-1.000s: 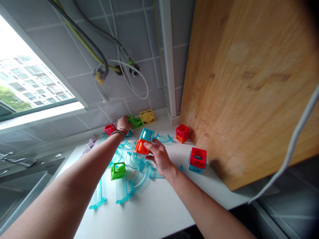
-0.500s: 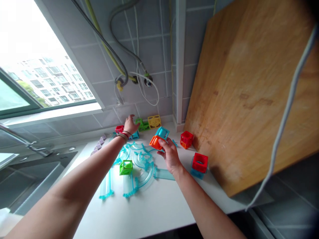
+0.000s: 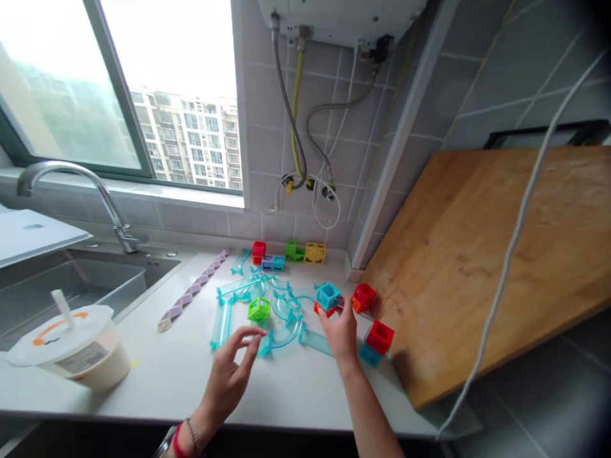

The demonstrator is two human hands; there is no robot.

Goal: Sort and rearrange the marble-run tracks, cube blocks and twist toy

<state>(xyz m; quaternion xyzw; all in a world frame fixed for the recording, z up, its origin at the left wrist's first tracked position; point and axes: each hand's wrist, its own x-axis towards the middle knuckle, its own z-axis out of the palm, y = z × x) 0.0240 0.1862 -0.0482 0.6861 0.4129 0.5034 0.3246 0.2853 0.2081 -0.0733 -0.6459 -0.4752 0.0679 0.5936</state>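
Blue-and-orange block pair (image 3: 328,297) sits right of centre in the head view, the blue block above the orange one, pinched between the thumb and fingers of the right hand (image 3: 341,327). The left hand (image 3: 233,374), lower centre, is empty, its fingers loosely bent and parted, near a green block (image 3: 258,310) among clear teal track pieces (image 3: 286,331). These pieces spread over the middle of a white counter (image 3: 286,401), some straight and some curved. To the right of the held pair are a red block (image 3: 363,298) and, lower down, a red-and-blue stack (image 3: 379,338), both near a large wooden board (image 3: 506,254) that fills the right of the frame. Along the wall behind the track pieces, from left to right, are another red block (image 3: 258,250), blue blocks (image 3: 277,263), green blocks (image 3: 293,253) and yellow blocks (image 3: 316,253). A purple zigzag strip (image 3: 195,289) runs diagonally left of the track. A lidded cup (image 3: 76,353) with a straw stands at lower left, below the sink (image 3: 162,264) and its curved faucet (image 3: 102,191).
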